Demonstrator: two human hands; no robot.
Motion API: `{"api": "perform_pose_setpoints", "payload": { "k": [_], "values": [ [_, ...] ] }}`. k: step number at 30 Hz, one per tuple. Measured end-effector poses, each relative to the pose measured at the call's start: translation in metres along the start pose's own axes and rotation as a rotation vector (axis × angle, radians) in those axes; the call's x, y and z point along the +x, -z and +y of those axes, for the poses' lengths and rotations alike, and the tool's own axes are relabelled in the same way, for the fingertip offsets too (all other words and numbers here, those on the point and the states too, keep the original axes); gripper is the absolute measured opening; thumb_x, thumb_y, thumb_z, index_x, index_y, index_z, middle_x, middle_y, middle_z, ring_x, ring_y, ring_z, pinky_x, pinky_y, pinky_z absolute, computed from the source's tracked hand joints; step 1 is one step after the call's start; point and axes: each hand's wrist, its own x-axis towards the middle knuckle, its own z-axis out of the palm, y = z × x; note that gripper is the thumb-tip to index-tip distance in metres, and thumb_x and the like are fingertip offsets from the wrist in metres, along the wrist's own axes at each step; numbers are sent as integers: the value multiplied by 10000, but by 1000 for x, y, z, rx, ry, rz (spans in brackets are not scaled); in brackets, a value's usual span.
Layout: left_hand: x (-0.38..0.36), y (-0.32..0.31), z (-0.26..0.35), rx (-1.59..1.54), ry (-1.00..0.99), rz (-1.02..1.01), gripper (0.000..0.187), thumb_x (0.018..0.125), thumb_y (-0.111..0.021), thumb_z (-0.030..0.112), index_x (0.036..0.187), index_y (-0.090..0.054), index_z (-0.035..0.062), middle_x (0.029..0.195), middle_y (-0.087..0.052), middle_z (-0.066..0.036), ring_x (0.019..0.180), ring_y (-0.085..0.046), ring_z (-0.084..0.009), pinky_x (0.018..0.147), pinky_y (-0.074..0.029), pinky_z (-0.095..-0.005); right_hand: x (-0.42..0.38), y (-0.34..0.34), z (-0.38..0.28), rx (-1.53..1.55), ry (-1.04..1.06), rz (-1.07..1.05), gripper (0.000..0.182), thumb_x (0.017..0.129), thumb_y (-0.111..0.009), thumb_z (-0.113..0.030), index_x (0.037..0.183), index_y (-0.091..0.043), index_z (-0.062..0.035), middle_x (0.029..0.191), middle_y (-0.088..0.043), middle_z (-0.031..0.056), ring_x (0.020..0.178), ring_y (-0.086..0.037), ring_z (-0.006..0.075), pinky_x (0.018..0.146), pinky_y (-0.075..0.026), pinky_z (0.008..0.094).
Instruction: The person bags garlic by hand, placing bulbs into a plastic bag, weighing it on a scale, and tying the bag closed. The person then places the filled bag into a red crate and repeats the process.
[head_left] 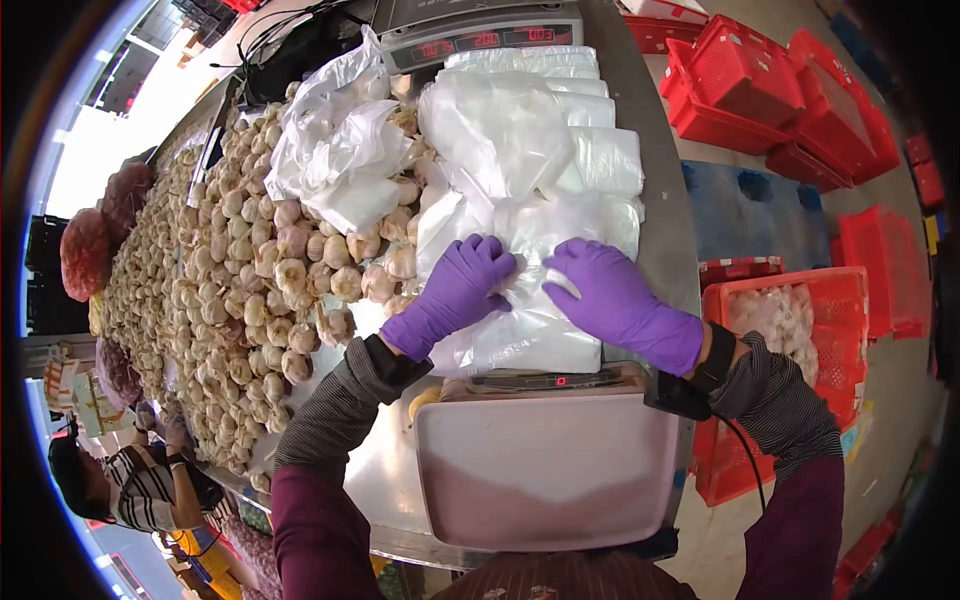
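Garlic-heaped steel tabletop (660, 240), and both gloved hands, left hand (462, 285) and right hand (610, 295), pinch fingers onto the top plastic bag (530, 330) of the stack beside the scale (545, 470): flimsy, slippery, best peeled from its edge.

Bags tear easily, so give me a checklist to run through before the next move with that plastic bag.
1. Both hands on the bag: left hand and right hand both pinch the top plastic bag of the stack. Ok.
2. Gloves whole: purple gloves show no tears. Ok.
3. Bag mouth opened: too crumpled to see. Cannot tell.
4. Scale tray empty: nothing on it. Ok.
5. Scale display at zero: reads a single red zero. Ok.
6. Garlic within reach: piled just left of the bags. Ok.
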Motion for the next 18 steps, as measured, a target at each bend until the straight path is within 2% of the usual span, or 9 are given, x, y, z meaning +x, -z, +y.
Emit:
{"api": "perform_pose_setpoints", "payload": {
  "k": [1,3,5,7,8,10,13,15,18],
  "values": [
    [1,-6,-8,-3,0,4,332,654,-742,217,886,-569,54,836,-540,-82,819,-520,-269,705,-418,-360,4,5,-5,-5,0,-2,385,790,-575,-268,1081,-554,-18,1058,-531,193,934,-545,333,799,-436,401],
    [-8,-6,-21,-718,145,59,180,736,-684,149,856,-612,37,792,-569,-85,751,-546,-213,679,-434,-316,14,13,-12,141,-148,114,534,831,-534,-344,1220,-429,7,1076,-533,230,933,-558,354,802,-446,401],
    [-23,16,-24,-952,616,181,135,829,-574,83,910,-636,-6,832,-614,-36,701,-535,-99,653,-444,-252,34,-19,7,51,-138,128,634,833,-509,-400,1272,-338,24,1090,-519,243,913,-571,342,764,-462,410],
    [-61,57,-57,-697,641,753,168,860,-543,118,928,-631,-7,778,-613,-5,653,-507,-79,581,-396,-213,54,-32,21,-73,-101,27,850,833,-472,-466,1364,-62,57,1153,-471,283,959,-566,343,788,-471,405],
    [-96,88,-83,-921,771,1082,154,858,-544,118,918,-627,2,786,-622,-9,661,-527,-73,583,-394,-197,58,-30,20,-65,-77,35,850,833,-472,-466,1364,-62,57,1153,-471,283,959,-566,343,788,-471,405],
    [-181,136,-113,-583,887,1370,130,853,-547,89,909,-622,-2,805,-618,-9,693,-559,-81,630,-429,-204,61,-28,12,-101,-187,-87,872,817,-496,-439,1369,-32,51,1179,-459,269,999,-545,355,833,-452,404],
    [-140,151,-9,-284,701,1046,95,825,-584,65,903,-636,57,793,-600,-10,722,-577,-118,663,-462,-224,70,-35,13,-134,-242,-148,908,783,-535,-397,1370,-3,47,1191,-454,262,1032,-529,354,867,-433,402],
    [-100,128,25,-18,395,622,374,668,-745,136,1008,-602,72,1042,-546,-103,1015,-497,-238,773,-451,-297,63,-27,-2,-182,-235,-161,911,768,-551,-378,1370,-17,49,1185,-457,262,1028,-531,353,870,-431,398],
    [-48,74,36,319,151,409,633,599,-758,287,1174,-529,159,1100,-495,-102,1048,-452,-275,919,-302,-462,50,-16,-18,-245,-229,-156,936,724,-605,-361,1366,-66,55,1131,-484,247,969,-559,334,821,-454,397]
  ]
}}
